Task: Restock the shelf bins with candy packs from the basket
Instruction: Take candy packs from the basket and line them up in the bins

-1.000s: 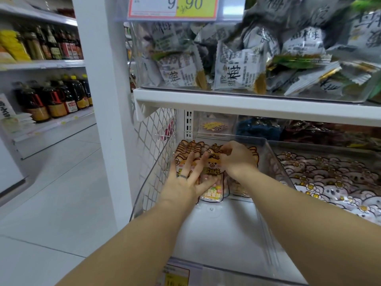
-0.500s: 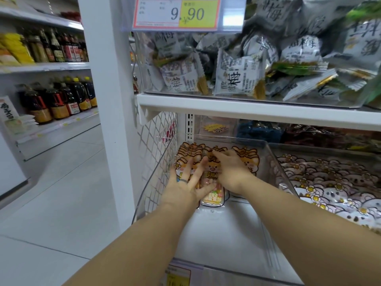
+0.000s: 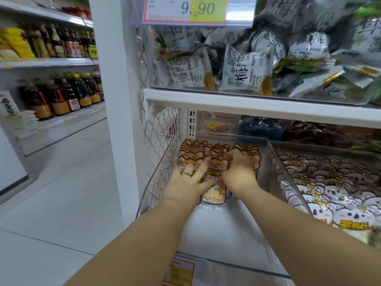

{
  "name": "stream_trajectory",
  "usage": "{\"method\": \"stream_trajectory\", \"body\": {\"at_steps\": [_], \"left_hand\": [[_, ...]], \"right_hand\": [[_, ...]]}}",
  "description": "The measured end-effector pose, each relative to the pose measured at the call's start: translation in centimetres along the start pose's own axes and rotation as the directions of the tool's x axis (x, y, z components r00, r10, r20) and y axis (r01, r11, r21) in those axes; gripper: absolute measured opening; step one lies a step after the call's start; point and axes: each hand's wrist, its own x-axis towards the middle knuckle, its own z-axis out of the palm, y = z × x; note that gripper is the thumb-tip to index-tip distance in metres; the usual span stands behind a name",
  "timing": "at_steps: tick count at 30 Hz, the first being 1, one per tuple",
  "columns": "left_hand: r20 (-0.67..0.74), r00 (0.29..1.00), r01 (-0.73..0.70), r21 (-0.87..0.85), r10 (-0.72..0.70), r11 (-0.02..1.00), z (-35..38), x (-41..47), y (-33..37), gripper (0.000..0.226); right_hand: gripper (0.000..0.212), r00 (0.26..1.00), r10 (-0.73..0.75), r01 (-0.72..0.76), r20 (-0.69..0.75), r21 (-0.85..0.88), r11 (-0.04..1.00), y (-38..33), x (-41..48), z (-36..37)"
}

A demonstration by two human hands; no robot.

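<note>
Candy packs (image 3: 216,168) printed with orange cartoon animals stand in rows at the 12 o'clock end of a clear shelf bin (image 3: 267,162). A person's left hand (image 3: 185,182) presses them, fingers (image 3: 201,170) spread wide and straight. The right hand (image 3: 237,172), at 3 o'clock, curls its fingers over their tops. White packs (image 3: 329,193) fill the neighbouring bin (image 3: 309,147) at 3 o'clock.

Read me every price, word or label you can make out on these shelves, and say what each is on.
"9.90": white-and-yellow paper price tag at the top.
"梅": grey-white plastic snack packs below that tag.
Possibly "18.80", blurred: yellow price tag at the bottom.
Yellow lettering on orange cat-faced candy packs, white bear-faced packs, labels on dark bottles: unreadable.
</note>
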Motion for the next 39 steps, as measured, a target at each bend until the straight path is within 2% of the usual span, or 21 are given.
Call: {"method": "stream_trajectory", "body": {"at_steps": [3, 5, 8, 13, 17, 22, 26, 32, 37, 39], "left_hand": [[-0.004, 1.000, -0.011, 0.025, 0.011, 1.000, 0.0, -0.1, 0.1, 0.064], [0.001, 1.000, -0.001, 0.028, 0.001, 1.000, 0.2, -0.3, 0.1, 0.065], [0.003, 1.000, 0.003, 0.045, -0.003, 0.999, 0.2, -0.5, 0.2, 0.070], [0.009, 1.000, 0.015, 0.020, -0.015, 1.000, -0.2, -0.9, 0.3, 0.074], [0.016, 1.000, 0.014, 0.032, -0.014, 0.999, -0.1, -0.6, 0.3, 0.071], [0.031, 0.999, 0.010, 0.055, -0.012, 0.998, 0.2, -0.4, 0.3, 0.070], [0.055, 0.998, 0.035, 0.059, -0.038, 0.998, 0.1, -0.5, 0.3, 0.070], [0.091, 0.994, 0.052, 0.079, -0.059, 0.996, 0.2, -0.6, 0.3, 0.073], [0.113, 0.991, 0.055, 0.103, -0.067, 0.993, 0.3, -0.4, 0.4, 0.077], [0.117, 0.991, 0.057, 0.106, -0.069, 0.993, 0.3, -0.4, 0.4, 0.078]], "right_hand": [[0.043, 0.970, 0.237, -0.223, -0.060, 0.187, 0.957, 0.1, -0.2, 0.8], [0.044, 0.955, 0.297, -0.288, -0.010, 0.222, 0.932, 0.5, -0.5, 1.6], [0.034, 0.957, 0.280, -0.289, 0.072, 0.215, 0.933, 0.9, -0.6, 1.3], [0.030, 0.973, 0.190, -0.225, 0.131, 0.353, 0.908, 0.9, -1.0, 1.1], [0.021, 0.960, 0.229, -0.267, 0.161, 0.283, 0.921, 0.6, -0.8, 1.6], [0.025, 0.949, 0.315, -0.316, 0.035, 0.185, 0.931, 1.3, -1.4, 0.6], [0.036, 0.937, 0.307, -0.342, 0.166, 0.265, 0.901, 0.4, -1.6, 1.0], [0.045, 0.907, 0.345, -0.407, 0.242, 0.295, 0.864, 0.0, -1.9, 1.5], [0.008, 0.906, 0.370, -0.418, 0.204, 0.303, 0.856, 0.1, -1.7, 1.5], [0.016, 0.901, 0.373, -0.426, 0.221, 0.282, 0.860, 0.2, -1.8, 1.4]]}}
